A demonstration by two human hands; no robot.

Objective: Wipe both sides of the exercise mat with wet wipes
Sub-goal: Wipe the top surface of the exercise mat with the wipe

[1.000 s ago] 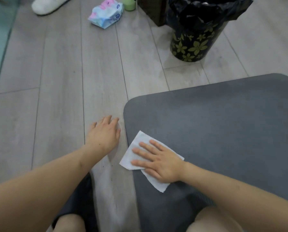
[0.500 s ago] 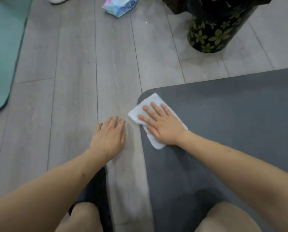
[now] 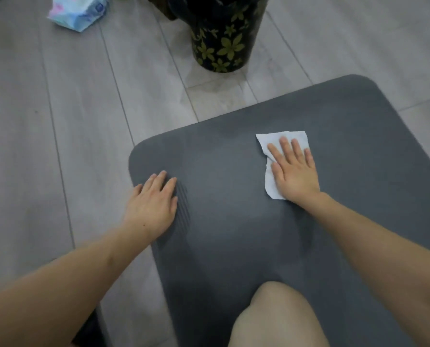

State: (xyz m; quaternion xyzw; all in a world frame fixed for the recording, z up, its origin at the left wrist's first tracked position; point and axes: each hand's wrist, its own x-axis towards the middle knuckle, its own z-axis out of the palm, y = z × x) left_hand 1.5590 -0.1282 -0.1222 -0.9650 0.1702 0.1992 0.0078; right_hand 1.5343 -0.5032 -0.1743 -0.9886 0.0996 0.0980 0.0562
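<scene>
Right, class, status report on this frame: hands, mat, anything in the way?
Left hand flat on mat. Right hand pressing wipe flat on mat. One knee on mat; wiping path unobstructed.

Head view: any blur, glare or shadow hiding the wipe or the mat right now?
Head view: soft, dim, even light, no glare; the wet wipe under the right hand reads clearly against the gray mat; faint arm shadows lie on the mat; comb-like streaks beside the left hand look like an image artifact; wide-angle bending toward the edges.
</scene>
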